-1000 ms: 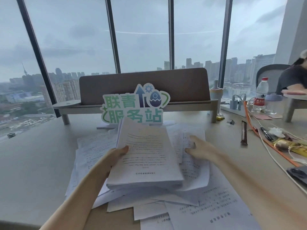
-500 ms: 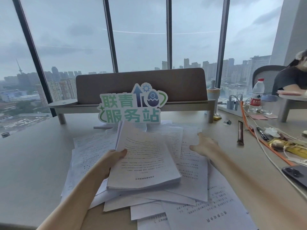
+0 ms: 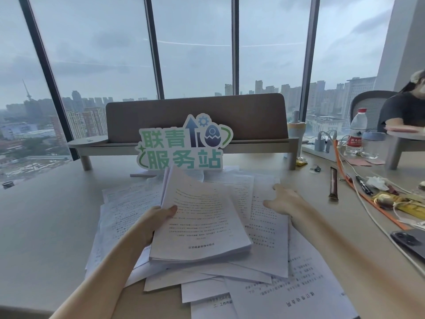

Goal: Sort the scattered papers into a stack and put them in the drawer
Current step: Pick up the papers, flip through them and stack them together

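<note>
A thick stack of printed papers [image 3: 200, 224] is lifted above the desk, gripped at its left edge by my left hand [image 3: 156, 221], thumb on top. Under and around it lie several loose printed sheets [image 3: 296, 293], spread over the desk's middle. My right hand [image 3: 284, 200] rests on the loose sheets [image 3: 264, 231] just right of the stack, fingers spread and curled over a sheet's far right edge. No drawer is in view.
A green and white cut-out sign [image 3: 184, 146] stands behind the papers, in front of a brown desk shelf [image 3: 197, 118]. At the right lie an orange cable [image 3: 358, 194], pens, wrappers, a water bottle [image 3: 356, 132] and a phone [image 3: 411, 242]. A seated person [image 3: 404, 111] is at far right.
My right hand has moved rightward, from beside the stack to the right edge of the loose sheets. The left hand keeps holding the stack, which has barely moved.
</note>
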